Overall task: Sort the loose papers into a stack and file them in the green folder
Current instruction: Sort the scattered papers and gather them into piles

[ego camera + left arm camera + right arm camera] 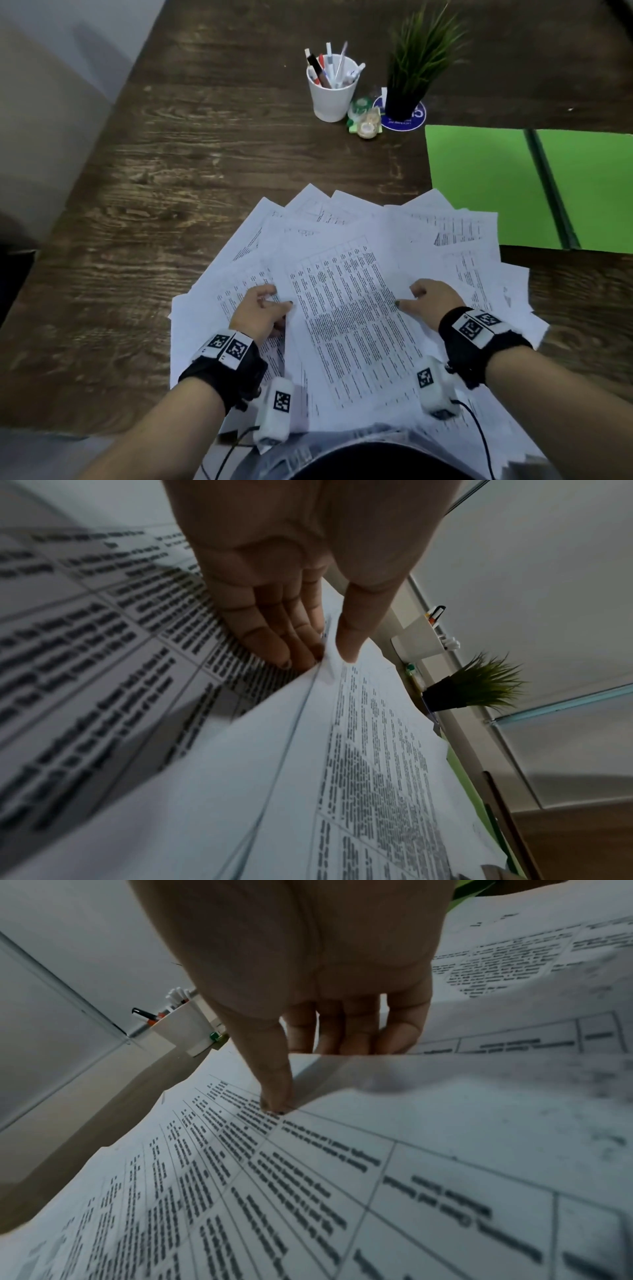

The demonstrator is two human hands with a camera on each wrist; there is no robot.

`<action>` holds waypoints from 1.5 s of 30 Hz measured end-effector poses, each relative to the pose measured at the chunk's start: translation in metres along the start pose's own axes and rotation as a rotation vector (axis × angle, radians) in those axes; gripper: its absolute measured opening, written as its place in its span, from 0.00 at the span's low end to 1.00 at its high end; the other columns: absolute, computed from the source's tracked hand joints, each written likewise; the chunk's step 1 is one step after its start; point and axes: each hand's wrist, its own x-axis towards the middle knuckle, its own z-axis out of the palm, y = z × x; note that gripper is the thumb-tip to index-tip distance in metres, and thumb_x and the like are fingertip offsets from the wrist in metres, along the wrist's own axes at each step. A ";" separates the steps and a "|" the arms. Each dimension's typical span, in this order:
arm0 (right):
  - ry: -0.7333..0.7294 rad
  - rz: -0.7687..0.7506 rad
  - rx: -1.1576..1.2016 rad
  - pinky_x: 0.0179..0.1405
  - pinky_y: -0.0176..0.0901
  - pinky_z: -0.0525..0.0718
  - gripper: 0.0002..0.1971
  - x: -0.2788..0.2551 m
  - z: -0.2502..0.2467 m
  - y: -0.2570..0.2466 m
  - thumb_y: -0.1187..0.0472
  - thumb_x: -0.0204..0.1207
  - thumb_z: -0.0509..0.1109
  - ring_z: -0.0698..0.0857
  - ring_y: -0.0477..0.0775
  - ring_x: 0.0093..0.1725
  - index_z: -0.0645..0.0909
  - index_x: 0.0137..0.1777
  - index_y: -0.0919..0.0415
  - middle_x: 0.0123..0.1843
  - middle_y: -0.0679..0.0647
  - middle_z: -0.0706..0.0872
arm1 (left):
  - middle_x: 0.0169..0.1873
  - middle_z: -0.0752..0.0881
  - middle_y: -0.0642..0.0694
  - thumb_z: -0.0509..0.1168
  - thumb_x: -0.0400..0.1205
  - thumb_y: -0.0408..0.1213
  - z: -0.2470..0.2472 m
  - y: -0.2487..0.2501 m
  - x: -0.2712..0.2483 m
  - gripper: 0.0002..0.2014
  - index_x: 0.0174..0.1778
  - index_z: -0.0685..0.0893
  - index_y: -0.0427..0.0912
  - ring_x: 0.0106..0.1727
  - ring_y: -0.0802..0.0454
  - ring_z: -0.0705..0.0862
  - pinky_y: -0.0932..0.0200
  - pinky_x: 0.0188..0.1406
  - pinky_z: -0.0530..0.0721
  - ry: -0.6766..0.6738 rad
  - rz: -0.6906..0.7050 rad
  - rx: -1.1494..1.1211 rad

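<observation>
Where the head view looks down on the bench [205,154], I record the following.

Papers: loose papers [404,233] lie fanned and overlapping on the near half of the bench, their near edges running over the bench edge toward my lap. All are printed with tables and text.

Top sheet: one printed sheet [349,318] lies uppermost in the fan, between my two hands.

Left grip: my left hand [260,311] is grasping the left edge of the top sheet. The left wrist view shows the thumb [356,631] over the sheet and the fingers [274,631] under it, pinching the paper edge, which is raised off the sheets below.

Right grip: my right hand [431,298] is grasping the right edge of the same sheet. In the right wrist view the thumb [274,1085] presses down on the printed face, while the other fingers [342,1031] pass beneath a lifted paper edge.

Folder: the green folder [486,185] lies open and flat at the right of the bench, beyond the fan. Its near left corner is overlapped by the papers. A dark spine strip runs down between its two halves.

Other items: a white cup of pens [330,90] stands at the far middle of the bench, well apart from the papers. A potted grass plant [411,72] stands just to its right on a blue round mat [411,120]. Small rolls of tape [364,118] sit between cup and plant.
</observation>
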 end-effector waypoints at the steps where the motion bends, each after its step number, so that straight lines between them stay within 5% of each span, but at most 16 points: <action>1: 0.006 -0.013 -0.006 0.39 0.39 0.72 0.12 0.000 0.000 0.001 0.52 0.74 0.72 0.75 0.52 0.42 0.71 0.40 0.54 0.38 0.48 0.74 | 0.37 0.84 0.40 0.73 0.76 0.35 0.002 0.000 0.001 0.14 0.55 0.80 0.42 0.30 0.49 0.82 0.60 0.25 0.79 -0.018 0.017 0.014; 5: 0.020 -0.041 0.022 0.31 0.38 0.66 0.16 0.002 -0.004 0.006 0.55 0.77 0.70 0.69 0.47 0.32 0.65 0.34 0.51 0.34 0.48 0.69 | 0.31 0.80 0.45 0.73 0.76 0.39 0.007 -0.002 0.000 0.07 0.40 0.82 0.41 0.32 0.49 0.76 0.57 0.33 0.74 -0.037 0.070 0.086; 7: 0.011 -0.034 0.092 0.43 0.39 0.72 0.06 0.002 -0.010 0.011 0.57 0.78 0.69 0.77 0.51 0.44 0.73 0.46 0.54 0.45 0.52 0.77 | 0.28 0.77 0.47 0.74 0.75 0.40 0.008 -0.001 -0.001 0.10 0.36 0.80 0.40 0.31 0.50 0.74 0.57 0.35 0.71 -0.030 0.080 0.097; 9: 0.036 -0.014 0.182 0.63 0.42 0.73 0.18 0.000 -0.016 0.019 0.59 0.79 0.68 0.78 0.56 0.65 0.74 0.68 0.60 0.65 0.59 0.80 | 0.28 0.77 0.48 0.75 0.74 0.39 0.009 0.000 -0.001 0.10 0.35 0.79 0.42 0.31 0.51 0.74 0.57 0.35 0.72 -0.027 0.079 0.107; 11: 0.083 0.020 0.233 0.72 0.46 0.68 0.26 -0.004 -0.022 0.027 0.60 0.80 0.66 0.73 0.59 0.75 0.68 0.76 0.67 0.76 0.61 0.74 | 0.27 0.75 0.50 0.75 0.74 0.36 0.008 -0.001 0.001 0.09 0.36 0.80 0.44 0.31 0.51 0.74 0.57 0.35 0.74 -0.032 0.085 0.112; 17: 0.077 0.022 0.242 0.45 0.39 0.72 0.04 -0.010 -0.029 0.051 0.61 0.81 0.64 0.75 0.54 0.53 0.77 0.47 0.62 0.49 0.56 0.82 | 0.28 0.80 0.49 0.70 0.78 0.32 0.009 -0.001 0.000 0.07 0.40 0.80 0.47 0.32 0.51 0.78 0.61 0.34 0.73 0.055 0.165 0.110; 22: 0.071 0.025 0.202 0.61 0.46 0.73 0.19 -0.005 -0.023 0.055 0.59 0.81 0.64 0.78 0.63 0.65 0.75 0.67 0.71 0.67 0.67 0.80 | 0.39 0.85 0.50 0.63 0.83 0.37 0.006 0.007 -0.004 0.10 0.57 0.74 0.55 0.43 0.49 0.83 0.60 0.47 0.74 0.157 0.198 0.253; 27: 0.068 0.034 0.189 0.53 0.41 0.73 0.18 0.000 -0.018 0.059 0.59 0.81 0.65 0.80 0.63 0.63 0.76 0.66 0.70 0.64 0.65 0.82 | 0.52 0.80 0.49 0.64 0.82 0.36 0.002 0.012 -0.005 0.08 0.55 0.83 0.46 0.45 0.50 0.80 0.62 0.51 0.72 0.373 0.225 0.268; 30: 0.054 0.025 0.211 0.60 0.48 0.77 0.16 0.003 -0.016 0.061 0.58 0.80 0.65 0.81 0.63 0.61 0.78 0.62 0.69 0.62 0.64 0.83 | 0.53 0.75 0.50 0.65 0.81 0.33 0.007 0.015 -0.007 0.10 0.58 0.82 0.43 0.42 0.52 0.77 0.61 0.49 0.72 0.450 0.324 0.272; 34: 0.023 0.028 0.215 0.68 0.50 0.76 0.20 0.006 -0.018 0.063 0.56 0.80 0.65 0.79 0.62 0.67 0.76 0.67 0.67 0.68 0.62 0.81 | 0.49 0.83 0.47 0.62 0.83 0.34 0.017 0.014 -0.009 0.10 0.59 0.79 0.46 0.44 0.49 0.81 0.57 0.47 0.77 0.425 0.345 0.224; 38: 0.004 0.035 0.210 0.69 0.50 0.76 0.22 0.008 -0.021 0.065 0.55 0.80 0.66 0.79 0.61 0.67 0.75 0.69 0.67 0.69 0.62 0.81 | 0.37 0.81 0.54 0.66 0.81 0.40 0.030 0.016 -0.016 0.12 0.59 0.77 0.45 0.40 0.52 0.80 0.60 0.37 0.74 0.319 0.253 0.184; 42: -0.004 0.038 0.208 0.67 0.46 0.75 0.23 0.008 -0.022 0.066 0.54 0.79 0.67 0.80 0.60 0.67 0.75 0.70 0.66 0.69 0.61 0.81 | 0.48 0.82 0.52 0.72 0.76 0.36 0.040 0.013 -0.021 0.21 0.63 0.75 0.43 0.48 0.50 0.79 0.59 0.48 0.76 0.183 0.198 0.214; 45: -0.007 0.040 0.205 0.61 0.43 0.77 0.22 0.006 -0.023 0.064 0.55 0.79 0.67 0.81 0.59 0.64 0.76 0.69 0.66 0.67 0.61 0.82 | 0.48 0.82 0.49 0.70 0.79 0.38 0.042 0.013 -0.024 0.16 0.60 0.77 0.41 0.48 0.50 0.78 0.59 0.47 0.74 0.216 0.179 0.240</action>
